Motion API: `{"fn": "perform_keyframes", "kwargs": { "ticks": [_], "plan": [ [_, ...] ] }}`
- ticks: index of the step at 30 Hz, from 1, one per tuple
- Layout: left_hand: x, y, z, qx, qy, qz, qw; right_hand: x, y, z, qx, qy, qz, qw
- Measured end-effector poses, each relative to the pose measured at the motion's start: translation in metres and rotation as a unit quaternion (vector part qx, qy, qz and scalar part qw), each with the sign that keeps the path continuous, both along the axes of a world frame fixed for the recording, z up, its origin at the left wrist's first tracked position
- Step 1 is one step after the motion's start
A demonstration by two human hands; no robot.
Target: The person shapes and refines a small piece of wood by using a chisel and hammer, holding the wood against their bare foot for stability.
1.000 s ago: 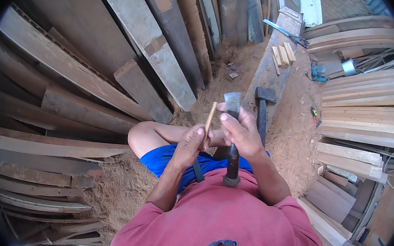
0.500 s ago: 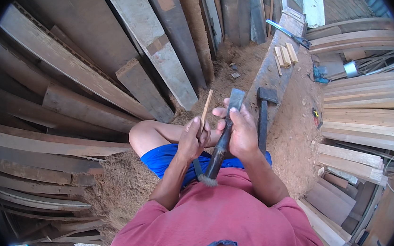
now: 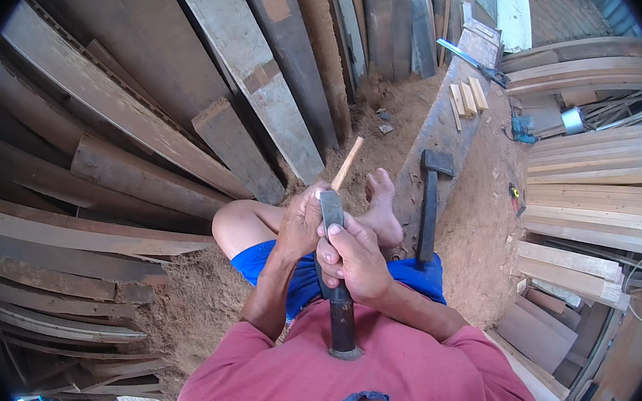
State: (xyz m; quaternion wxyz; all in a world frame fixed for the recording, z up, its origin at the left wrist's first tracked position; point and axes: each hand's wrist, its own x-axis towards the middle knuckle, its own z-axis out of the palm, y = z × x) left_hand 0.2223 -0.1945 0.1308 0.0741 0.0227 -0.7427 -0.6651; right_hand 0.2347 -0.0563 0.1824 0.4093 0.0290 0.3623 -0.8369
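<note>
Chisel (image 3: 334, 267) now upright, blade raised | right hand (image 3: 354, 258) gripping dark handle | left hand (image 3: 302, 222) pinching pale wood strip (image 3: 346, 164) | hammer (image 3: 430, 203) alongside

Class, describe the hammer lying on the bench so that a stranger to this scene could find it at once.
Start at the long grey wooden bench running up the middle right, beside the sawdust floor. Near its closer end, just right of the bare foot, lies the hammer. Its dark blocky head points away and its long dark handle points toward the person, unlike the small pale wood blocks farther up.
</note>
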Motion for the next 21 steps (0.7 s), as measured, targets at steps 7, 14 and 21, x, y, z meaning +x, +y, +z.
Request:
{"fn": "perform_keyframes", "kwargs": {
  "ticks": [7, 14, 21],
  "plan": [
    [0.081, 0.004, -0.03, -0.04, -0.062, -0.123, 0.99, -0.006, 0.05, 0.024, 0.033, 0.144, -0.16, 0.976],
    [0.021, 0.002, -0.042, 0.076, -0.125, 0.013, 0.989, -0.027, 0.022, -0.022, 0.025, -0.065, -0.12, 0.99],
    [0.01, -0.002, 0.009, -0.116, 0.045, 0.008, 0.992, 0.001, -0.001, -0.007, -0.015, 0.027, -0.028, 0.999]
  ]
}}
